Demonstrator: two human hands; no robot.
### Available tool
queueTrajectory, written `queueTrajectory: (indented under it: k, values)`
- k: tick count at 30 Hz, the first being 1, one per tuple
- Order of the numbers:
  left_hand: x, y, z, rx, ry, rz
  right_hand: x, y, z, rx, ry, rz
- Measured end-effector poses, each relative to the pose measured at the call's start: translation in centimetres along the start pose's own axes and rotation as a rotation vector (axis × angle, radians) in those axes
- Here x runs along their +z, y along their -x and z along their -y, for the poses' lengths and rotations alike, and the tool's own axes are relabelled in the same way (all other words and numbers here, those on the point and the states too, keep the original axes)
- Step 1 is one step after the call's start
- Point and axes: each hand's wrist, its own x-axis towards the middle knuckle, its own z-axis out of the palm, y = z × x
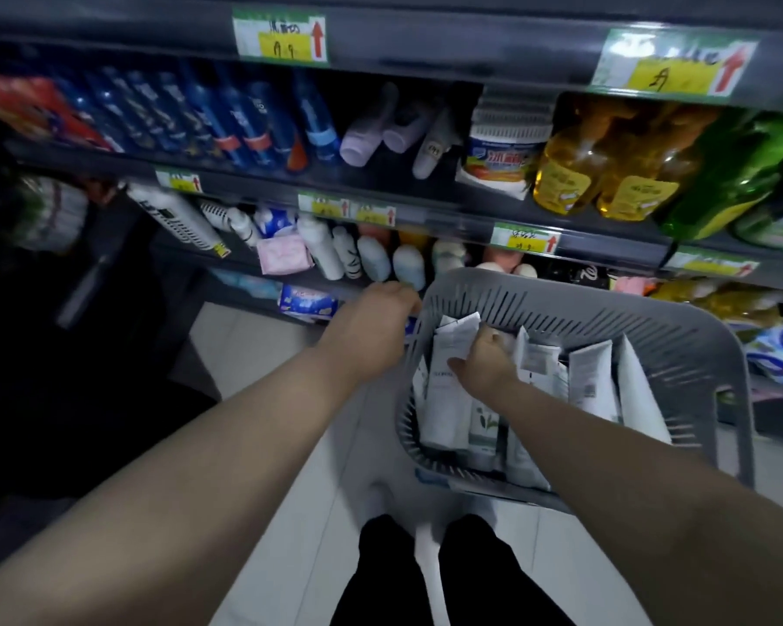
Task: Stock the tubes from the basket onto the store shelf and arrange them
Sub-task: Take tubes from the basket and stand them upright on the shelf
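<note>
Fingers (493,343) of right hand (487,365) curled round one white tube (459,332), centre-right of frame, not yet out of basket (606,305). Left hand (371,327) grips basket's left rim. Early stage, my read: roughly seven tubes (591,377) in the one basket, none identifiable on shelf (426,210), upper frame

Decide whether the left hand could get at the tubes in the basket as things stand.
Probably not. The left hand grips the basket at its rim and seems to hold it up. The tubes lie open from above, but the right hand is in there, gripping one.
</note>
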Motion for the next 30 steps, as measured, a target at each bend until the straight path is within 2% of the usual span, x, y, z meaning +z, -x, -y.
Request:
queueTrajectory:
  k: [9,13,19,23,27,30]
  values:
    - [-0.5,-1.4,-2.1,0.141,-0.009,-0.051,0.3,0.9,0.8,0.132,-0.288,0.129]
    - [-0.2,-1.8,-3.2,0.165,-0.045,0.028,-1.2,2.6,0.3,0.032,-0.400,0.007]
    - [1.0,-2.6,-5.3,0.129,0.023,0.026,-8.0,6.6,-3.9,-0.007,-0.236,-0.200]
    - [3.4,-3.5,-6.6,0.043,0.046,0.092,-10.9,8.8,-7.6,0.015,-0.116,-0.326]
    - [6.1,-4.2,-8.0,-0.239,0.101,0.334,-10.8,9.7,-9.4,-0.014,-0.125,-0.300]
    - [8.1,-3.9,-9.1,-0.352,0.127,0.433,-10.1,10.0,-9.8,-0.095,-0.110,-0.283]
